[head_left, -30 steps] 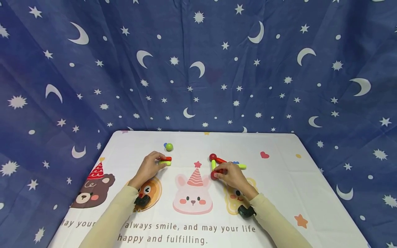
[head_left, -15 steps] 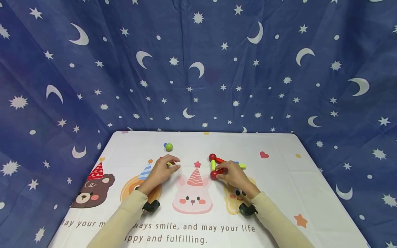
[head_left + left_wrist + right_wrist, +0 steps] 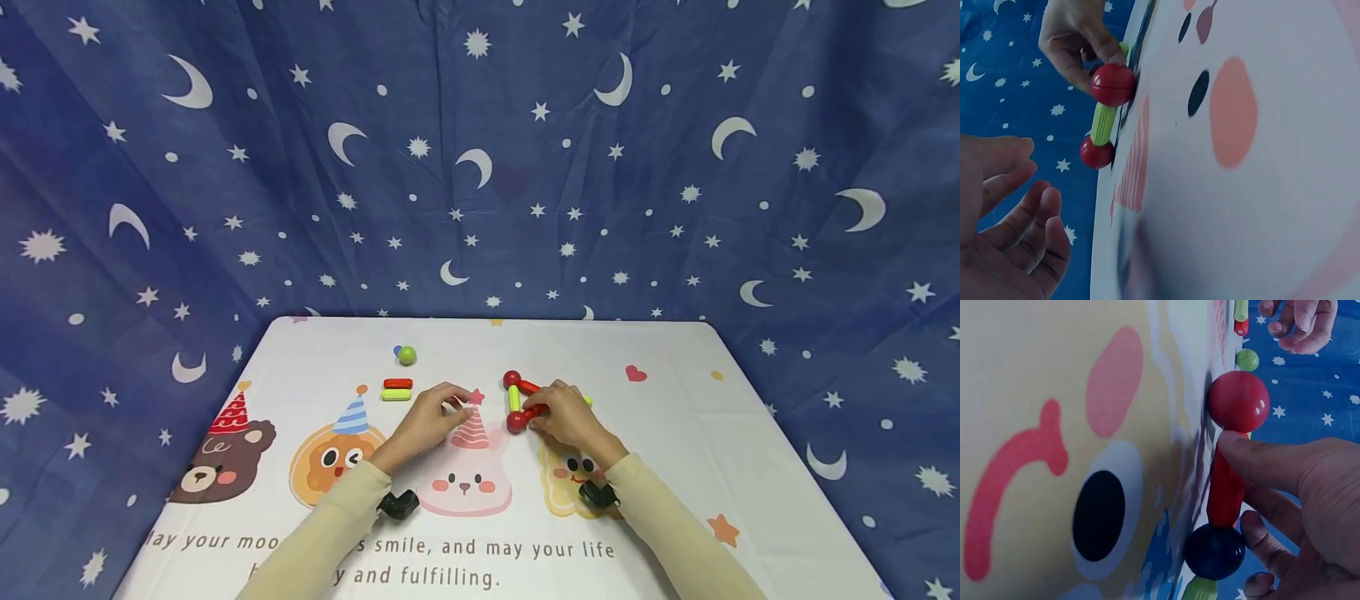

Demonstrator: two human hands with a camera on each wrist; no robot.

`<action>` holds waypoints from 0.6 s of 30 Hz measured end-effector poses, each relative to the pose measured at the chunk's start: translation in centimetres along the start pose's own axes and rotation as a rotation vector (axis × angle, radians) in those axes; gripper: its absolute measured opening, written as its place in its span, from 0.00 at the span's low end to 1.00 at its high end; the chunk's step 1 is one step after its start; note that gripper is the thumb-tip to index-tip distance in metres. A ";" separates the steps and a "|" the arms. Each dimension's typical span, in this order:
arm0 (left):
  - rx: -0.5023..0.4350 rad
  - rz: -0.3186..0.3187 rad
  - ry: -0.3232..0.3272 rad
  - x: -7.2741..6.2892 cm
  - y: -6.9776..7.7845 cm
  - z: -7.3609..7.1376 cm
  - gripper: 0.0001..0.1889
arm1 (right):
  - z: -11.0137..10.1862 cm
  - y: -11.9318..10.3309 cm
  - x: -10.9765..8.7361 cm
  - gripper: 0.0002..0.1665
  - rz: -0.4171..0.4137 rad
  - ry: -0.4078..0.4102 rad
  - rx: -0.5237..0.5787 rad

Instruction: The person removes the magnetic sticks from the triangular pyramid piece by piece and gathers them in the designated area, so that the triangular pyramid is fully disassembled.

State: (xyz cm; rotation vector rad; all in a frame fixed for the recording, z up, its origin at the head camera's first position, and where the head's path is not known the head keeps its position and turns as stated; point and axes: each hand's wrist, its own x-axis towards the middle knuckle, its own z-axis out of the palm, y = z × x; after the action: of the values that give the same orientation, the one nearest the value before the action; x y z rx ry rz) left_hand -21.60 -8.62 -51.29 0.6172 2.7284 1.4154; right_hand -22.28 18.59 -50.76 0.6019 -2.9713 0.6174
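Note:
My right hand (image 3: 570, 415) pinches a red rod (image 3: 1225, 487) of a ball-and-rod toy, its thumb close to a red ball (image 3: 1238, 401). A dark blue ball (image 3: 1214, 551) sits at that rod's other end, with a green rod (image 3: 1200, 589) beyond it. From the near red ball a yellow-green rod (image 3: 513, 398) runs back to a second red ball (image 3: 512, 379), where another red rod (image 3: 528, 387) starts. My left hand (image 3: 429, 417) is left of the toy over the printed rabbit, fingers loosely bent and holding nothing.
A loose red rod (image 3: 397, 383) and a yellow-green rod (image 3: 397, 395) lie side by side left of my left hand. Behind them are a green ball (image 3: 407, 356) and a blue ball (image 3: 397, 350). A star-patterned curtain (image 3: 480, 208) hangs behind the table (image 3: 637, 350).
My left hand has let go of the loose red and yellow-green rods and moved right toward the toy. My right hand stays at the toy, almost unmoved.

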 end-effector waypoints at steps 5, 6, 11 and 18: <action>-0.034 0.030 -0.030 0.3 0.1 1.3 0.12 | 0.2 0.2 0.1 0.14 -0.012 0.013 0.001; -0.039 0.036 -0.034 0.3 0.1 1.6 0.12 | 0.2 0.3 0.1 0.14 -0.016 0.015 0.002; -0.051 0.057 -0.047 0.6 0.2 2.5 0.12 | 0.4 0.4 0.1 0.13 -0.072 0.065 0.002; -0.061 0.018 -0.101 1.0 0.5 3.5 0.17 | 0.8 0.0 0.4 0.13 -0.087 0.088 0.063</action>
State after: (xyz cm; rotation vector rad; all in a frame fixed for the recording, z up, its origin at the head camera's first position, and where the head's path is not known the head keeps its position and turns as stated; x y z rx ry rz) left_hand -21.69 -5.27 -52.86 0.6924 2.5990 1.4241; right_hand -22.57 18.13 -51.42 0.6860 -2.8363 0.7130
